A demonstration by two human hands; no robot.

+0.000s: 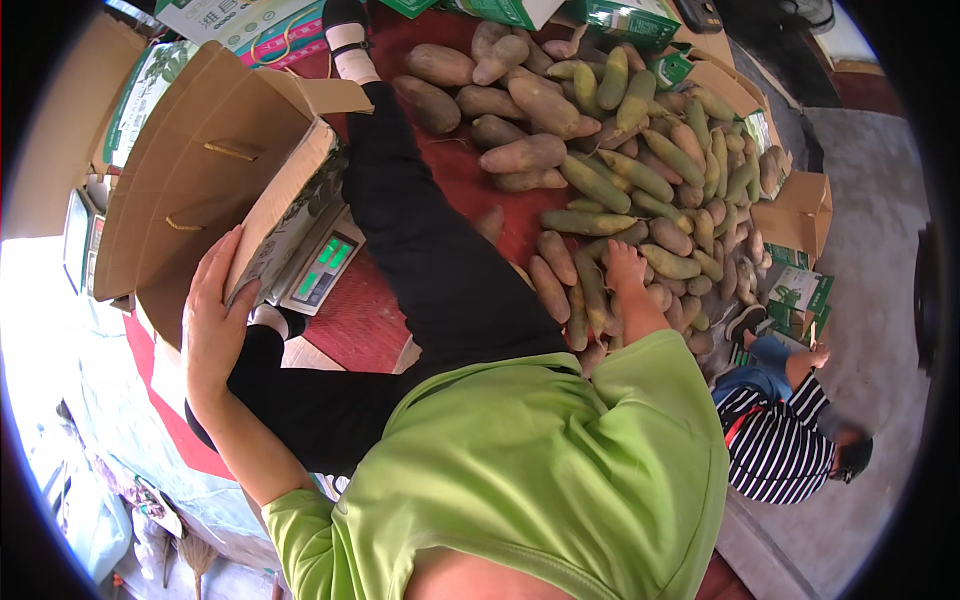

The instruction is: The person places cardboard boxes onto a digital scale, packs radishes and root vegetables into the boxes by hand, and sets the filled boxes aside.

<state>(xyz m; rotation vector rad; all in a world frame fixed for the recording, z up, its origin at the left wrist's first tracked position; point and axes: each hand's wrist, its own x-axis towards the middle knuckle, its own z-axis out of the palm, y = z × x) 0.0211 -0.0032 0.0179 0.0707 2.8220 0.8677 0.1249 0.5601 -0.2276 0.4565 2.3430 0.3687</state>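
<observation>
At the left, my left hand (213, 315) is closed on the near edge of an open cardboard box (200, 180), thumb on one side and fingers on the other. The box tilts on a digital scale (325, 265) with a lit green display. No contents show inside the part I can see. My right hand (626, 270) reaches into a large pile of long radishes (600, 185), some green, some brownish pink. Its fingers bend down over a radish (600, 247) there; the fingertips are partly hidden.
My black-trousered legs (440, 250) stretch across the red mat (400, 35) between box and pile. Printed green cartons (625, 20) stand along the far side. A brown box (795, 215) lies right of the pile. A person in a striped shirt (775, 450) is at the lower right.
</observation>
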